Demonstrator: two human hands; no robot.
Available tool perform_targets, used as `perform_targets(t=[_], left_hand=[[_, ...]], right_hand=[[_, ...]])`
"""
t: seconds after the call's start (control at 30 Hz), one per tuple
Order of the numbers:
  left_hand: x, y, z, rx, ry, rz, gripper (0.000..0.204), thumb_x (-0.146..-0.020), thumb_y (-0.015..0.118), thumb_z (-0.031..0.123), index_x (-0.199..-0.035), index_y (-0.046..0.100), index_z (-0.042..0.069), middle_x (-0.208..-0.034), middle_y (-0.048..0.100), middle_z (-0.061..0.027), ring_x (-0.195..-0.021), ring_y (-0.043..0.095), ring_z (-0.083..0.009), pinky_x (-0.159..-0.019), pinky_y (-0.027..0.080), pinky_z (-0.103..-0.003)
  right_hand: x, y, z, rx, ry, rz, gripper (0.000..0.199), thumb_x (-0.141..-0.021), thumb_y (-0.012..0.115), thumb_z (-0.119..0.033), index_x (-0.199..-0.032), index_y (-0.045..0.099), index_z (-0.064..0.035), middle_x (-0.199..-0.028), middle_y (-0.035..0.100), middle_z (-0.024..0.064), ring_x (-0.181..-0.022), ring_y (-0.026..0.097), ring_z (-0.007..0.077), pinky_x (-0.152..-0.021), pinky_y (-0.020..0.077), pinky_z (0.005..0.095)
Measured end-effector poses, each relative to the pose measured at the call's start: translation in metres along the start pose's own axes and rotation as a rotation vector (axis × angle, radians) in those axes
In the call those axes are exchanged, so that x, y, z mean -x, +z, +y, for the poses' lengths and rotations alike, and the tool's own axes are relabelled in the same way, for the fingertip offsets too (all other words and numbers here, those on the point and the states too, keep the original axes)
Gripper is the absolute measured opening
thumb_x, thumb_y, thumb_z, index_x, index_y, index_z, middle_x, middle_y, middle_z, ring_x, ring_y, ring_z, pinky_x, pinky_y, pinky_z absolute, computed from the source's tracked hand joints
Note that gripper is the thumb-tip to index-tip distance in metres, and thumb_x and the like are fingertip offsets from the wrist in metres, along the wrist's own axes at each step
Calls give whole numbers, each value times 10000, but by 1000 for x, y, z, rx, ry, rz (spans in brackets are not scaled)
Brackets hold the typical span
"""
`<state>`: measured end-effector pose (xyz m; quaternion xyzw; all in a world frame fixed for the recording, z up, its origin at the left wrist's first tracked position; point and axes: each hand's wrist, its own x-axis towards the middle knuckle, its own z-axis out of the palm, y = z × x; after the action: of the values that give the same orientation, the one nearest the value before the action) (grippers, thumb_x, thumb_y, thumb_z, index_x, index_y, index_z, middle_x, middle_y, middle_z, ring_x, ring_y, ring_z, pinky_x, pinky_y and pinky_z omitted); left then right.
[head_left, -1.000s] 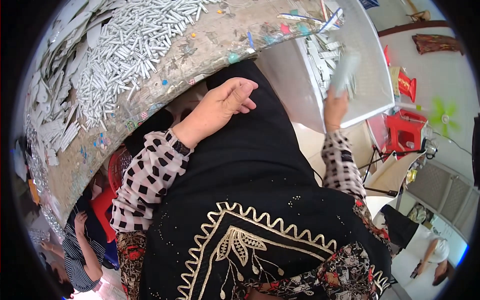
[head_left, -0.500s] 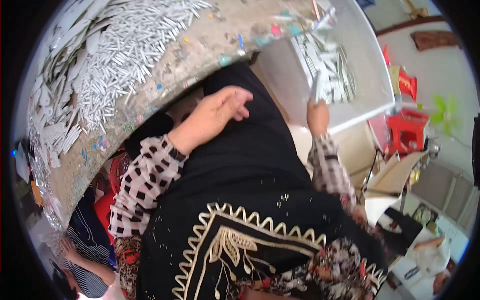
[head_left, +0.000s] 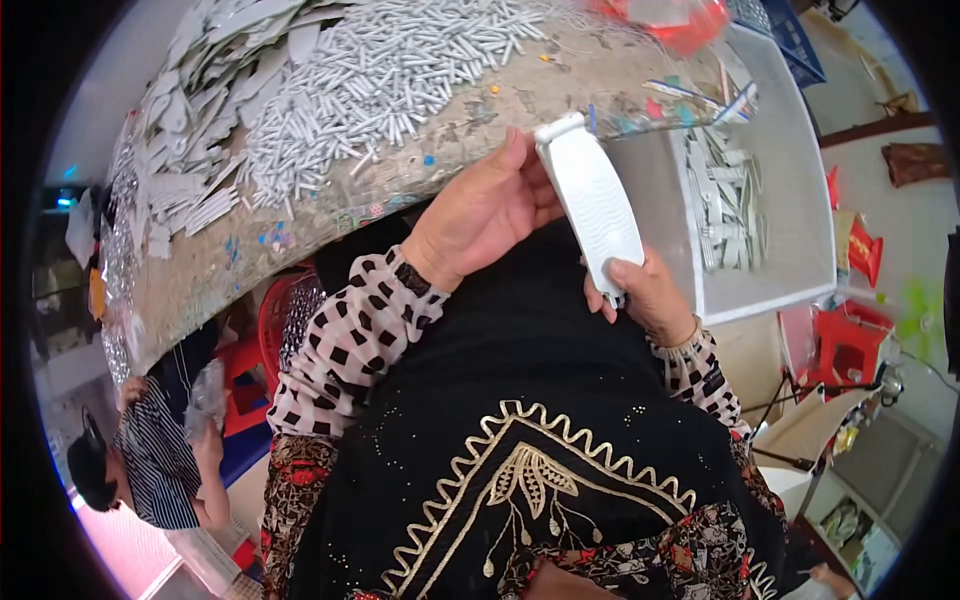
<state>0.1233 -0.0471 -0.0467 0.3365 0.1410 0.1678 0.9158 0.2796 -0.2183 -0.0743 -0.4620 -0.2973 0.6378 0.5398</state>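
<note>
My right hand (head_left: 645, 290) grips the lower end of a long, slightly curved white plastic part (head_left: 600, 205), thumb on its front. The part is held tilted above my lap; its broad face has fine wavy ridges and its top end carries a rounded crossbar. Close to its upper left edge is my left hand (head_left: 480, 210), palm partly turned up, thumb raised and fingers apart. Its fingertips reach the part's edge, and whether they touch its back is hidden. Similar white pieces (head_left: 725, 200) lie in the white bin (head_left: 815, 235) at my right.
A worn, paint-spotted table (head_left: 330, 200) curves across the far side, bearing a heap of small white rods (head_left: 370, 85) and a pile of flat whitish pieces (head_left: 190, 110). A red bag (head_left: 690, 25) lies at the back. Another person (head_left: 165, 450) sits at lower left; a red stool (head_left: 850, 345) stands right.
My right hand has come from over the bin to above my lap with the white plastic part, now turned broad face up. My left hand has moved right toward the part, its fingers spreading.
</note>
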Motion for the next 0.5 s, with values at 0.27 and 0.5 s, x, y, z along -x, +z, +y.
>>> perform_targets(t=[0.27, 0.5], left_hand=[[16, 4, 3, 108, 49, -221, 630, -933, 520, 510, -1420, 411, 124, -1452, 412, -200, -1370, 325, -440, -1126, 276, -560], [2, -5, -4, 197, 100, -516, 484, -983, 452, 444, -1358, 519, 147, -1333, 546, -187, -1403, 255, -443, -1170, 107, -583]], right_hand=[[-5, 8, -3, 636, -456, 60, 403, -855, 701, -246, -1149, 542, -21, -824, 662, 117, -665, 661, 205, -560, 501, 318], [7, 18, -17, 1076, -487, 276, 411, -829, 721, -194, -1154, 547, -14, -933, 672, 181, -836, 687, 329, -682, 528, 382]])
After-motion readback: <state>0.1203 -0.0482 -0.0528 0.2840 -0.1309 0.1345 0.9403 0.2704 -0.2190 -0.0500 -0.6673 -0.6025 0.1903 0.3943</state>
